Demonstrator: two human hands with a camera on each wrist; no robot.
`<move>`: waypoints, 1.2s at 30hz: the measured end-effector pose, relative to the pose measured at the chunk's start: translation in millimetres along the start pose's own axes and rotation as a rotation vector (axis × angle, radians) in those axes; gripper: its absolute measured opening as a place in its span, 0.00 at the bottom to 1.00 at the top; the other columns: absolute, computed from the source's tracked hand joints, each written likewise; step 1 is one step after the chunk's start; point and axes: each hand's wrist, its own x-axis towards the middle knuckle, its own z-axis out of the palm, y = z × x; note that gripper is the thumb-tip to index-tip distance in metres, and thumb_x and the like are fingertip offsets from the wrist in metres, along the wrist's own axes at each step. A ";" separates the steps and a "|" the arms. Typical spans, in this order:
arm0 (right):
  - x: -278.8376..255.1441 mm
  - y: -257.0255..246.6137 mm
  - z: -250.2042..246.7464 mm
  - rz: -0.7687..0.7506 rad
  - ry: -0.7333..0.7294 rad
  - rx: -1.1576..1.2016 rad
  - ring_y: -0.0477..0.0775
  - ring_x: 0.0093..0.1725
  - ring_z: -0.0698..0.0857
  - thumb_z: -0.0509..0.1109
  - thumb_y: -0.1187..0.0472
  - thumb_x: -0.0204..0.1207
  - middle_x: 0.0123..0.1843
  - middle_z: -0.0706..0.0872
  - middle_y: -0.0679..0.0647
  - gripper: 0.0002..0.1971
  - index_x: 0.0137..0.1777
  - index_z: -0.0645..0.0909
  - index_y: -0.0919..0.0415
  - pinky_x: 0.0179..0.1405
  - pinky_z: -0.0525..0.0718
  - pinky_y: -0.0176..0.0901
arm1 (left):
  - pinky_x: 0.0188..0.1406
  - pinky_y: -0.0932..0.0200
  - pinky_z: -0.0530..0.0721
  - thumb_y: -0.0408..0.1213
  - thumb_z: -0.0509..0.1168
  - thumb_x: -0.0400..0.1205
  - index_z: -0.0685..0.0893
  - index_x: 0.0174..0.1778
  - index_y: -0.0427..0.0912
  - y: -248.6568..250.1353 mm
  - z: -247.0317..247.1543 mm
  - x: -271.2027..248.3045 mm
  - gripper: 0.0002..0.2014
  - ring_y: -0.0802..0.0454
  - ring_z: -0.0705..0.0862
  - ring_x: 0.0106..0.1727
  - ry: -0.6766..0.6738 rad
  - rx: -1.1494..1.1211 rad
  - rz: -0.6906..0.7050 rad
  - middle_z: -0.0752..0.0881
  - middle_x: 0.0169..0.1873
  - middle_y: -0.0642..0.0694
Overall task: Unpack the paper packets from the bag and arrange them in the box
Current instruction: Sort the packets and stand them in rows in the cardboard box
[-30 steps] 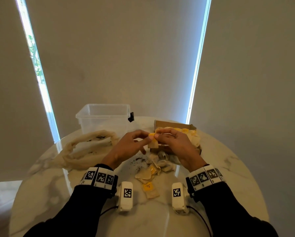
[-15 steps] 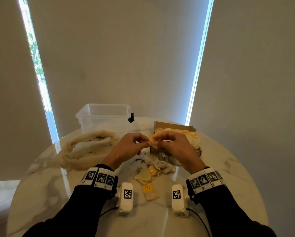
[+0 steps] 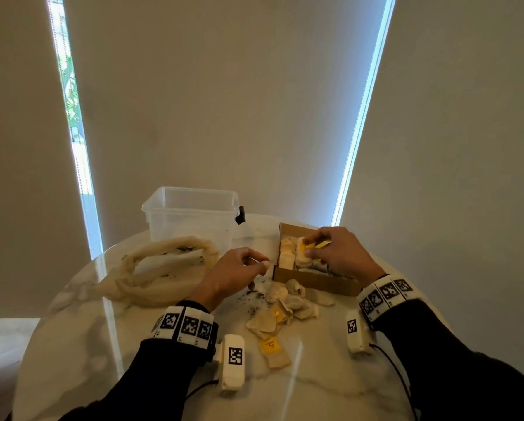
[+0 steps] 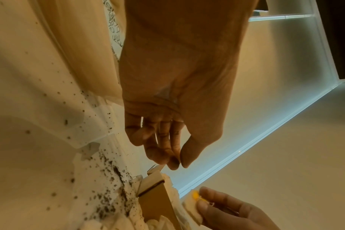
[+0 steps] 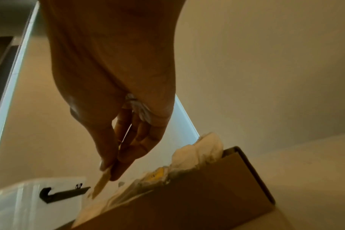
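My right hand [image 3: 307, 249] hovers over the open cardboard box [image 3: 315, 281] and pinches a cream paper packet [image 3: 302, 253] with a yellow tag between thumb and fingers. The right wrist view shows that packet [image 5: 100, 185] edge-on, just above the packets standing in the box [image 5: 187, 202]. Left of the box, my left hand [image 3: 262, 264] hangs above the table, fingers loosely curled and holding nothing, as the left wrist view [image 4: 178, 164] confirms. Several loose packets [image 3: 285, 308] lie on the table in front of the box. The limp cream bag [image 3: 163, 268] lies at the left.
A clear plastic tub [image 3: 190, 211] stands behind the bag. Dark crumbs [image 3: 254, 296] are scattered on the round marble table [image 3: 102, 344] between my hands. One packet with a yellow tag [image 3: 272, 350] lies nearest me. Blinds close off the far side.
Earlier both hands held one packet together in front of the box. The left hand has let go and drawn back left; the right hand has carried the packet over the box.
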 end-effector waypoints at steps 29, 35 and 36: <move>-47.1 -32.8 20.4 -0.079 -0.687 -0.422 0.44 0.58 0.83 0.84 0.49 0.77 0.62 0.85 0.40 0.22 0.69 0.86 0.43 0.56 0.79 0.40 | 0.71 0.47 0.87 0.43 0.90 0.68 0.78 0.74 0.59 31.1 -6.9 -15.2 0.40 0.52 0.84 0.67 -0.571 0.383 -0.237 0.84 0.68 0.54; -41.9 -16.9 24.6 -0.042 -0.603 -0.117 0.51 0.49 0.94 0.86 0.53 0.76 0.56 0.94 0.54 0.16 0.61 0.91 0.51 0.45 0.92 0.38 | 0.70 0.49 0.87 0.47 0.89 0.69 0.77 0.77 0.56 40.9 4.7 -11.3 0.41 0.53 0.85 0.65 -0.594 0.523 -0.225 0.84 0.68 0.54; -42.2 -13.1 24.2 -0.037 -0.590 -0.037 0.53 0.50 0.95 0.87 0.55 0.76 0.55 0.94 0.55 0.14 0.60 0.92 0.52 0.49 0.94 0.42 | 0.69 0.51 0.86 0.49 0.89 0.70 0.78 0.76 0.55 42.3 7.3 -10.9 0.40 0.54 0.85 0.64 -0.600 0.570 -0.206 0.84 0.67 0.55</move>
